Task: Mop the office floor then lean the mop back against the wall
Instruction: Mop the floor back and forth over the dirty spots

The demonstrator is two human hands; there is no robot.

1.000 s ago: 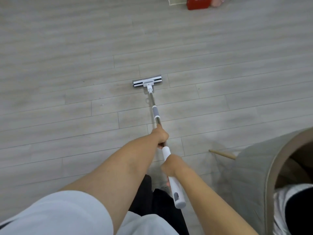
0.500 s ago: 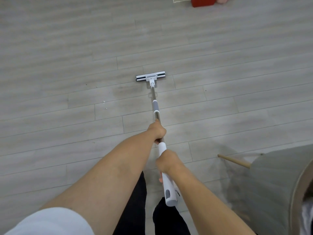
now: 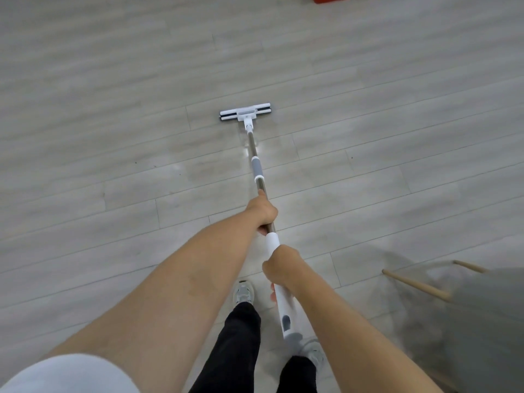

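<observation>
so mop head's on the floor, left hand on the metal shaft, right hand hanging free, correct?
Not quite. The right hand is not free: it grips the mop's white grip, behind the left hand, as the head view shows. The mop head on the floor and left hand on the metal shaft are right.

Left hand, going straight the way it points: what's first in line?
Likely the grey collar on the mop pole, just ahead of the left hand; beyond it, the mop head.

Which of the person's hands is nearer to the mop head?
Left. The left hand grips the metal shaft, closer to the mop head; the right hand grips the white handle behind it, nearer the person's body.
</observation>
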